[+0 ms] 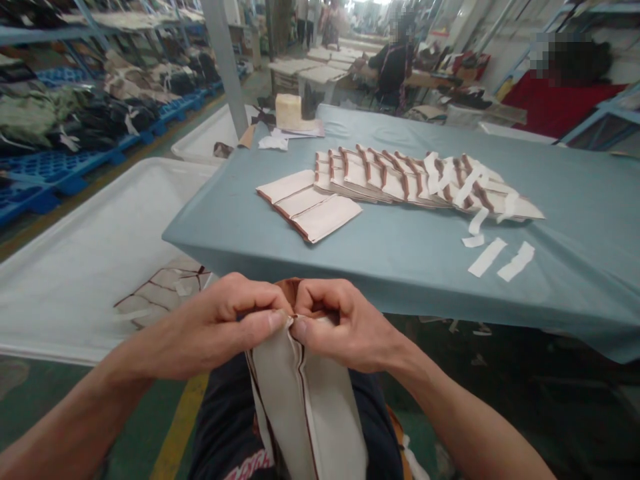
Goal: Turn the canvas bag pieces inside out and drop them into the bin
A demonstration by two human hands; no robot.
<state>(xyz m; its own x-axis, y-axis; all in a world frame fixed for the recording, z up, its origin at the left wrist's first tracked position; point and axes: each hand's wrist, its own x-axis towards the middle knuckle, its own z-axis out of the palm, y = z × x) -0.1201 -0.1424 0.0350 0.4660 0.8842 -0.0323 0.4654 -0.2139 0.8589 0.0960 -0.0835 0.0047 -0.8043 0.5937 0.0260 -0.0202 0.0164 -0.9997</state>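
A cream fabric piece with brown-edged seams (330, 393) hangs down over my lap. Both of my hands pinch its top edge, close together. My left hand (240, 320) holds the edge between thumb and bent forefinger, just left of the middle seam. Right beside it, my right hand (345, 320) grips the same edge with thumb and curled fingers. A bit of brown material (289, 288) shows behind the fingertips. Whatever lies directly under the fingertips is hidden.
On the blue-covered table (240, 227) lie a flat cream panel (313, 207) and an overlapping row of similar panels (400, 177). White strips (487, 257) lie near its right front. A white bin (100, 267) stands left. Farther back, a person (395, 70) sits.
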